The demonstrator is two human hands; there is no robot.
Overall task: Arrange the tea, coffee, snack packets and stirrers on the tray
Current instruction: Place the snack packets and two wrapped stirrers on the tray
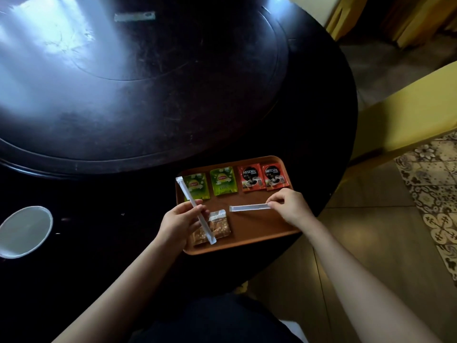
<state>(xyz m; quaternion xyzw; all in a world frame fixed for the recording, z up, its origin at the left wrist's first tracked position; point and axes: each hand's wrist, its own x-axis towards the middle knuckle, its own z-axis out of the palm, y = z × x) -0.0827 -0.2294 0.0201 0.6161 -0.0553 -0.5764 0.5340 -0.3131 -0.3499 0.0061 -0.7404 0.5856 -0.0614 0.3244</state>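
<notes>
While two green tea packets (pixel 210 183) and two red coffee packets (pixel 263 177) are lying along the tray's (pixel 259 233) far edge, the left hand (pixel 179 222) is gripping one stirrer (pixel 195 209) above the snack packet (pixel 212 227); the right hand (pixel 289 205) is pinching another stirrer (pixel 248 207) at its end over the tray's middle, on a dark table (pixel 148 107).

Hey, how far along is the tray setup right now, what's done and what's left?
Done: two green tea packets and two red coffee packets line the tray's far edge; a snack packet lies near the front. In hand: the left hand holds one wrapped stirrer, the right hand pinches another. Left: laying both stirrers down.
</notes>
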